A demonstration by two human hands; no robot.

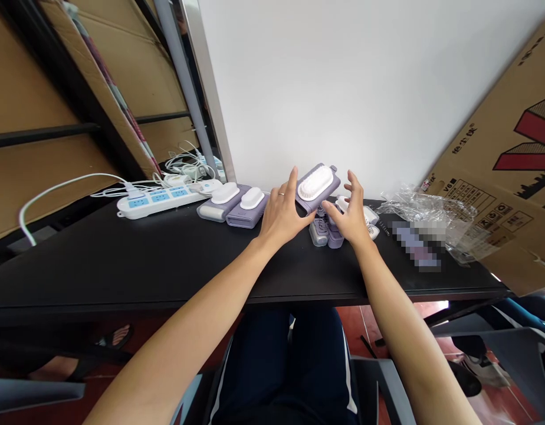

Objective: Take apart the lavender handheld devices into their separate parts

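In the head view, the person's dark trousers (285, 366) with white side stripes fill the near foreground, bare forearms reaching past them over a black bench (175, 265). The left hand (280, 213), a ring on one finger, has its grip closed at the lower left end of a purple scrub brush (317, 184), which is tilted above the bench, its oval of white bristles showing. The right hand (350, 213) has its grip released, thumb and fingers spread just beside the brush; whether the thumb tip touches it, I cannot tell. Beneath the hands lie purple-and-clear parts (328, 232), partly hidden, with white pieces (371, 222) just right of them. Left of the left hand, two purple units with white oval tops (247, 208) lie side by side, next to a white power strip (161, 199). At the right, a crumpled clear plastic bag (436, 206) lies before a printed cardboard box (498, 195).
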